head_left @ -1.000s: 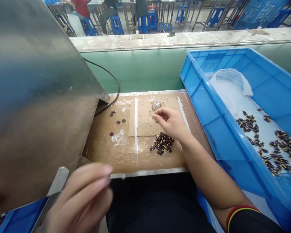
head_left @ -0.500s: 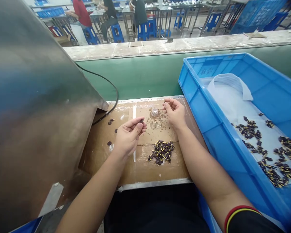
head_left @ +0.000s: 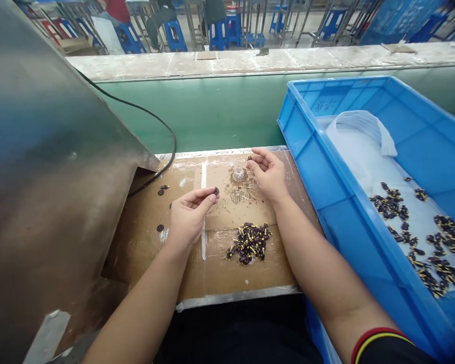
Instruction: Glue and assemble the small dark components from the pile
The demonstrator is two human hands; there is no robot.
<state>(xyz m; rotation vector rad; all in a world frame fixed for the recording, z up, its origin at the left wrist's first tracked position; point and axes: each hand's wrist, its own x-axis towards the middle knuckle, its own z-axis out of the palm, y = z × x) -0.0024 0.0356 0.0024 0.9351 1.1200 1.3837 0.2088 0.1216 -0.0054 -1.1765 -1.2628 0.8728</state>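
Note:
My left hand (head_left: 189,215) pinches a small dark round disc (head_left: 216,191) between thumb and fingertips, above the cardboard work surface (head_left: 220,283). Over to its right, my right hand (head_left: 270,174) is closed, with a tiny dark piece (head_left: 249,158) at its fingertips, too small to make out. A small clear dome-shaped plastic piece (head_left: 238,174) stands on the cardboard between the two hands, with brown smears around it. Nearer to me lies a heap of small dark-and-yellow pieces (head_left: 249,242). Loose dark discs, one of them here (head_left: 160,228), lie left of my left hand.
A large blue crate (head_left: 337,202) on the right holds white sheeting and many more dark-and-yellow pieces. At left rises a metal housing (head_left: 60,177) with a black cable (head_left: 147,108) behind it. A green belt (head_left: 189,111) runs beyond the cardboard; people sit farther back.
The camera view has tilted slightly down. My left hand has moved slightly away from the clear piece, and its disc shows more plainly. My right hand has come slightly closer to that piece.

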